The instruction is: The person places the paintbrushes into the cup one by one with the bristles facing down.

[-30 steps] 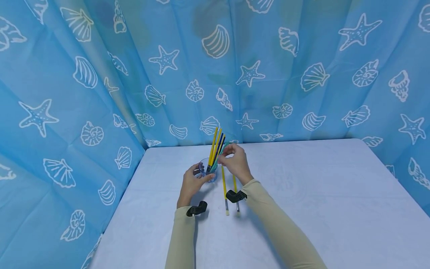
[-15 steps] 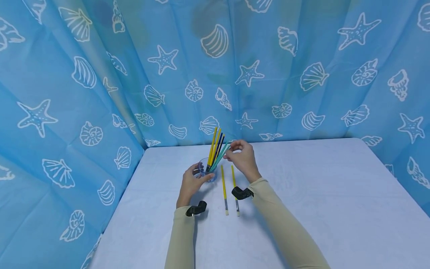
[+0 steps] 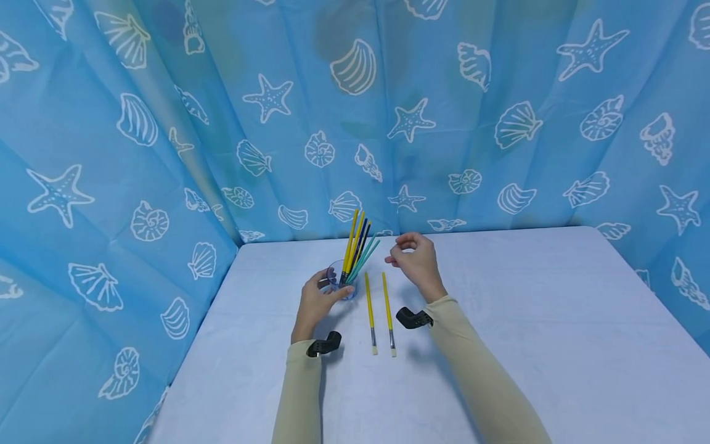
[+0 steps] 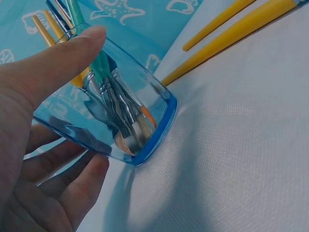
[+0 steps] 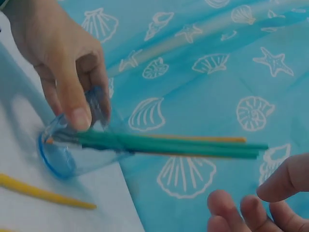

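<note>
My left hand (image 3: pixel 315 303) grips a clear blue plastic cup (image 4: pixel 167 116), thumb on the near side and fingers round the other. In the left wrist view the cup's base is close over the white cloth. Several paintbrushes stand in it bristles down, with yellow handles (image 3: pixel 350 245), dark blue handles and green handles (image 5: pixel 188 147) leaning right. To the right of the cup my right hand (image 3: pixel 418 262) is in the air, fingers loosely bent, holding nothing; the green handle ends point toward it. Two yellow paintbrushes, one left (image 3: pixel 369 308) and one right (image 3: pixel 387 308), lie side by side on the table.
A white cloth covers the table (image 3: pixel 527 320). Behind it and on the left hangs a blue curtain (image 3: pixel 410 160) with white shells and starfish, close to the table's back edge. Each wrist carries a black camera mount, such as the right mount (image 3: pixel 413 318).
My right hand has let go of a green-handled paintbrush and moved right, away from the cup. The green handles now lean on the cup's right side. My left hand stays in place.
</note>
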`<state>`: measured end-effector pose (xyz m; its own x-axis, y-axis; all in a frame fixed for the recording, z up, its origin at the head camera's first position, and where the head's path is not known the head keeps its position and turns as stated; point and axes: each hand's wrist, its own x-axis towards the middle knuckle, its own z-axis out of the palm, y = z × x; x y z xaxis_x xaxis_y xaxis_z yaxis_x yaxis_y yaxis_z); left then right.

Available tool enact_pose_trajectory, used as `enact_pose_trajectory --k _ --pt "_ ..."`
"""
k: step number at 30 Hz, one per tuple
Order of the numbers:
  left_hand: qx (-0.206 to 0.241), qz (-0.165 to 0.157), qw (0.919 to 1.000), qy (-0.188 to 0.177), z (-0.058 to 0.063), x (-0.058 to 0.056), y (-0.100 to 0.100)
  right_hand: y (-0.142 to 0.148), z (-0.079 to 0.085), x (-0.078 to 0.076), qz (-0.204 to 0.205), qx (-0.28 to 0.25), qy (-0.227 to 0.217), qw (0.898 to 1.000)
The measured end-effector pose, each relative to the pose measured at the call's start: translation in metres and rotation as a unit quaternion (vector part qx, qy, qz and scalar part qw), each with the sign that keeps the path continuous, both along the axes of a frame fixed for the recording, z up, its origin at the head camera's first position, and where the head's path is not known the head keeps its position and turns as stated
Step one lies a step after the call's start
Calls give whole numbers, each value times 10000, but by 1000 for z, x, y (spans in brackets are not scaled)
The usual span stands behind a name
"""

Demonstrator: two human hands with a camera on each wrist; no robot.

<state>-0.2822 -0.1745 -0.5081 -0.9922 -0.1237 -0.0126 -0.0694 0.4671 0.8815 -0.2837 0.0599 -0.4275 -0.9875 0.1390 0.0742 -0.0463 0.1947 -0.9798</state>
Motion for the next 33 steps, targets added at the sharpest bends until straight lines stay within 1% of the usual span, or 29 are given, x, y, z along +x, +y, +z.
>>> enact_pose_trajectory --k 6,11,15,18,23,27,33 --pt "6 6 10000 -61 1 0 2 10 -12 4 -148 401 -386 9983" --pt "-2 44 9999 -118 0 0 2 14 -29 7 -183 595 -708 9955" --pt "35 59 9999 -128 -1 1 2 16 -43 9 -145 686 -831 9941" --pt "38 43 9999 -126 0 1 2 17 -50 10 -132 743 -858 9934" --pt "57 75 9998 -161 2 1 3 16 -58 13 -53 935 -952 9910" --pt "33 116 9998 -176 4 0 3 12 -62 14 56 1145 -981 9886" --pt "1 128 9997 -208 1 1 3 4 -67 15 244 1602 -1249 9788"
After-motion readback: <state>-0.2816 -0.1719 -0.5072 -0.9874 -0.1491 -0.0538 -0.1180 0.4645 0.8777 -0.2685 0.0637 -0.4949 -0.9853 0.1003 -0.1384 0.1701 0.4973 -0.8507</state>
